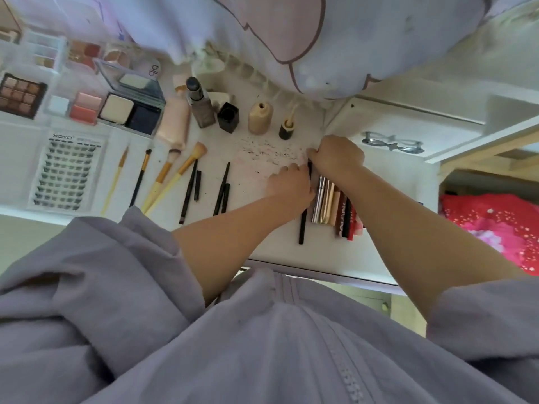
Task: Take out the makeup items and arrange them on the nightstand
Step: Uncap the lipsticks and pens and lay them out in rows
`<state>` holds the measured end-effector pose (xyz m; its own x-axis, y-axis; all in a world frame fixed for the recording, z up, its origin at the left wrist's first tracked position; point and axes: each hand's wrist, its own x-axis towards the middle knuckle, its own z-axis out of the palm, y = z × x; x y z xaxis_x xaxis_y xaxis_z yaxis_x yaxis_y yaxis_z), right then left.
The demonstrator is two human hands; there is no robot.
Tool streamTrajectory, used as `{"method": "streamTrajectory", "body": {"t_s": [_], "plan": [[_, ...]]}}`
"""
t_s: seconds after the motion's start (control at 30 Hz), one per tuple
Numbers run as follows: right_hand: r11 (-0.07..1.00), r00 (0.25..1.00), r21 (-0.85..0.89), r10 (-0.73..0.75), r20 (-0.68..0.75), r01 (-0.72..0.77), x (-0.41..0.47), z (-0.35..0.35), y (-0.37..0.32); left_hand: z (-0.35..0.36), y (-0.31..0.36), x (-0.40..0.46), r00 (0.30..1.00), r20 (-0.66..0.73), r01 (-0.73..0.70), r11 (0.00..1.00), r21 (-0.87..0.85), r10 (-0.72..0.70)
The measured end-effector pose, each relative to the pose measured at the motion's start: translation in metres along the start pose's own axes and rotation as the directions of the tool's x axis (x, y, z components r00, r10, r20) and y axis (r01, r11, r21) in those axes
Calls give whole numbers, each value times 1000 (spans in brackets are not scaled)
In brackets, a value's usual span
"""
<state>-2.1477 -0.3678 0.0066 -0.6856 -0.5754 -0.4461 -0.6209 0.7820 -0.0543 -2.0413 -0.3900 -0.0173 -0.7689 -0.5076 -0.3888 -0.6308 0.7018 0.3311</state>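
Observation:
On the white nightstand (256, 182) my left hand (290, 185) and my right hand (337, 154) meet over a thin black pencil (303, 225), which both pinch at its far end. Right beside it lies a tight row of lip and concealer tubes (335, 209) in silver, gold, beige and red. Further left are two black pencils (221, 191), another black liner (189, 193) and several brushes (163, 179). Bottles (259, 118) stand in a row behind.
Palettes (20, 96), an open compact (131, 109) and a lash tray (65, 173) fill the left side. Dark crumbs (268, 151) speckle the middle. A pillow (320, 39) overhangs the back edge. Red patterned cloth (495, 225) lies lower right. My lilac garment (262, 345) covers the foreground.

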Motion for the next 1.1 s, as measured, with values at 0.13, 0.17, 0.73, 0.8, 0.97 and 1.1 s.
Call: {"method": "streamTrajectory", "body": {"t_s": [0.13,0.17,0.73,0.8,0.97,1.1], "plan": [[996,999,90,-9,45,5,0,3,-11,-6,-10,-9,999,8,38,997,-70,-37],[982,997,185,6,73,-19,-2,2,-14,-8,-15,-12,999,20,44,995,-94,-42],[565,907,805,-222,359,-180,-87,-19,-31,-45,-70,-66,992,47,-63,774,-630,119],[518,933,831,-154,325,-203,-89,-20,-27,-44,-72,-66,988,113,1,731,-683,104],[489,964,841,2,265,-232,-100,-15,-19,-56,-79,-43,925,365,371,463,-805,-108],[620,960,746,43,275,-242,-99,25,-42,-62,-88,-16,940,303,329,660,-675,-158]]}}
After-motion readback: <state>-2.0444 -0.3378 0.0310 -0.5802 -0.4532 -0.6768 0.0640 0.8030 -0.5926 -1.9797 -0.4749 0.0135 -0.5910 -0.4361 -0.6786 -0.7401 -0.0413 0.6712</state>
